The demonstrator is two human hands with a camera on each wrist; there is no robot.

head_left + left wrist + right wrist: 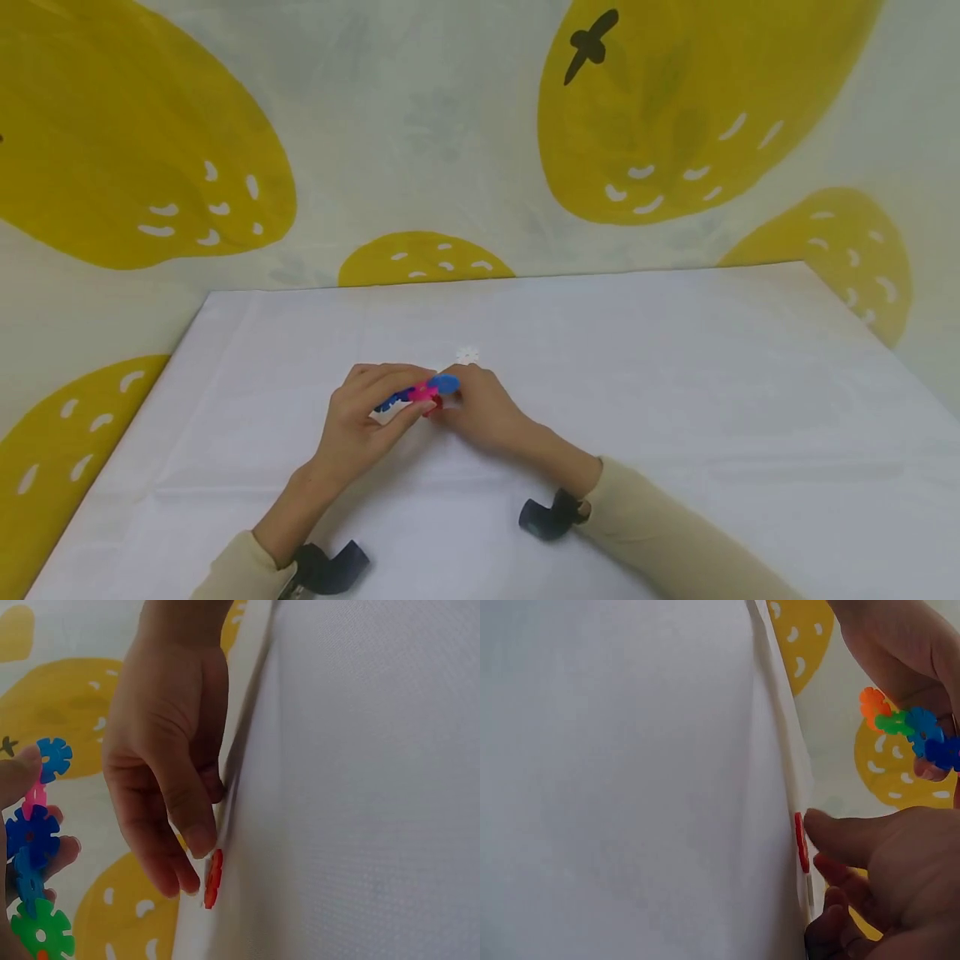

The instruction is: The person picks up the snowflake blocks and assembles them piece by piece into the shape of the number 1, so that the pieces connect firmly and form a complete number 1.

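My left hand point(363, 412) holds a chain of notched plastic discs joined edge to edge, raised above the table. From the thumb end downward run a light blue disc point(55, 760), a pink disc point(34, 799), a dark blue disc point(33, 834), a blue disc point(28, 874), a green disc point(42, 931) and an orange disc point(873, 707). A loose red disc point(802, 841) lies on the table. My right hand point(483, 408) hovers right at it, thumb tip beside the disc and fingers loosely bent; whether they touch is unclear.
A white notched disc point(467, 356) lies on the white-covered table point(637, 375), just beyond my right hand. Behind the table hangs a pale cloth point(420, 125) with large yellow shapes. Each wrist wears a black camera mount point(551, 517).
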